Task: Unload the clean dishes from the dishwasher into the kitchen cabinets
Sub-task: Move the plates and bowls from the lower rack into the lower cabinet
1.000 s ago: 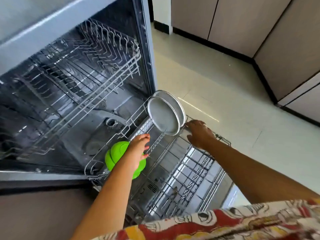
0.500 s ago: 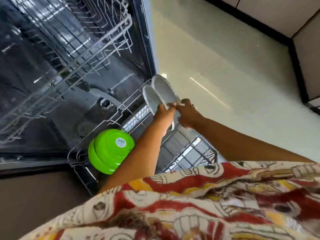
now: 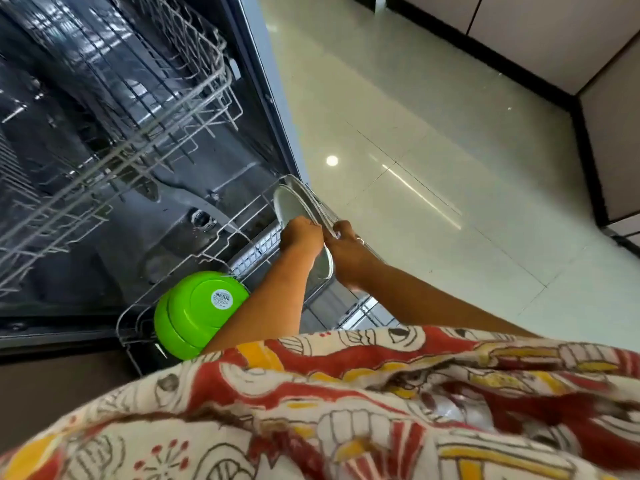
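Two round steel plates stand on edge at the far end of the pulled-out lower rack (image 3: 194, 271). My left hand (image 3: 302, 236) grips the rim of the nearer steel plate (image 3: 289, 207). My right hand (image 3: 346, 252) grips the rim of the plate behind it (image 3: 320, 211). Both hands sit close together between the two plates. Two stacked green bowls (image 3: 197, 313) rest upside down at the near left of the rack, beside my left forearm.
The upper rack (image 3: 138, 133) juts out of the open dishwasher at upper left, holding no dishes that I can see. Pale tiled floor (image 3: 433, 150) spreads to the right. Beige cabinet fronts (image 3: 519, 36) line the far side. My patterned clothing (image 3: 346, 410) hides the near rack.
My left hand left the green bowls and rose to the nearer plate's rim. My right hand moved in to the rear plate. The view tilted downward.
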